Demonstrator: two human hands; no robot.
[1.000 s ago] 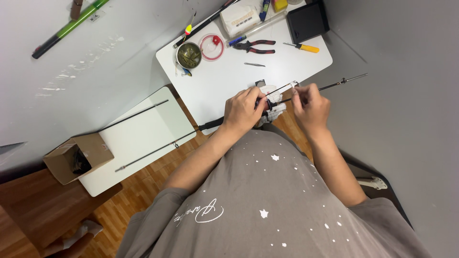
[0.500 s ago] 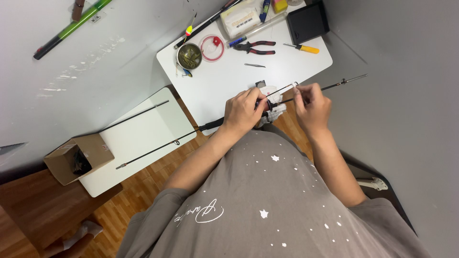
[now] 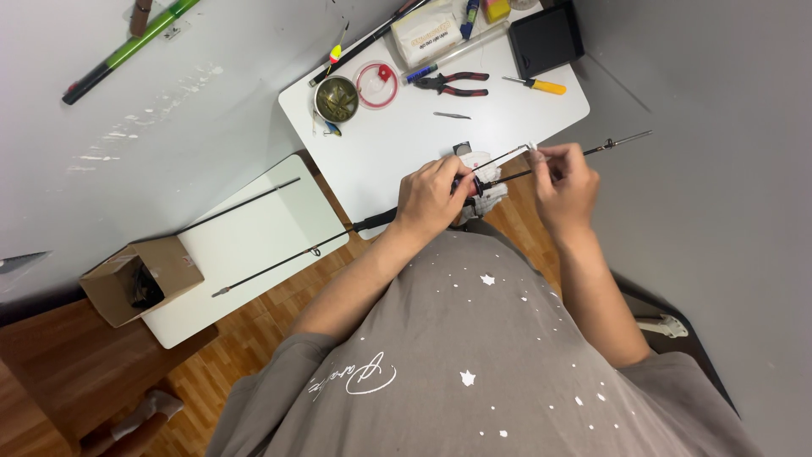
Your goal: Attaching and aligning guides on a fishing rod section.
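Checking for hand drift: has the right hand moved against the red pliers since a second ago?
No clear move. The right hand sits at the same offset below and right of the red pliers, pinching at the thin black rod as before.

A white rectangular work table [image 3: 524, 118] stands on a brown herringbone wood floor [image 3: 245, 338], hemmed by plain grey walls [image 3: 719, 211]. Just beside the table sits a lower white side table [image 3: 254, 228]; beyond that, a dark brown wooden bench [image 3: 51, 372]. Light falls evenly.
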